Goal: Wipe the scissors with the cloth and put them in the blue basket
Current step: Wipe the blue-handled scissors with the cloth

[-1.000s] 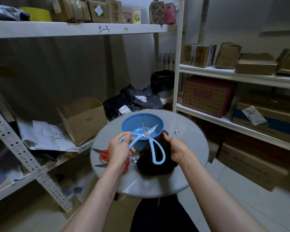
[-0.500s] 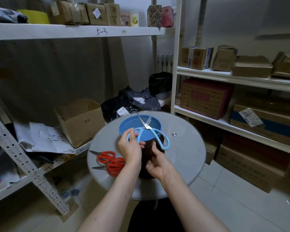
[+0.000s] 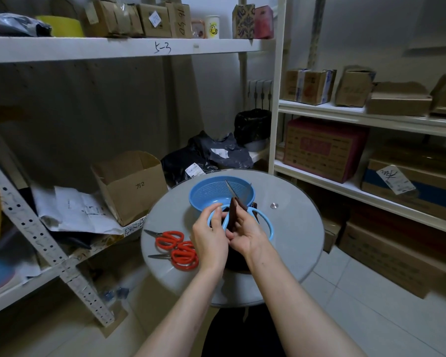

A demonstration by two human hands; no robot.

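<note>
On the low shelf [image 3: 62, 269] at the far left an open cardboard box [image 3: 131, 184] sits beside loose papers. On the left part of the round glass counter [image 3: 294, 240] lie two pairs of red scissors [image 3: 177, 247], apart from the hands and seemingly not yet wiped. Next to them, the left hand [image 3: 211, 238] holds the blue scissors [image 3: 267, 222] just above the counter, its grip curled round the left handle loop. The blades point away from the person, over the near rim of the blue basket [image 3: 198, 200], which stands at the back of the counter with nothing visible inside it. The right hand [image 3: 245, 235] has its grip closed on a fold of the dark cloth [image 3: 233, 215], pinching it round the blades near the pivot. The rest of the cloth hangs under both hands. The step looks like the wipe itself, with the drop into the basket still to come. The scissors look light and rigid, with smooth plastic loops that give a sure hold. The steel edges are the part to respect, so the cloth should probably slide from pivot to tip with the fingers kept on the flat sides. The cloth is soft and limp and will likely bunch unless it is held folded.
</note>
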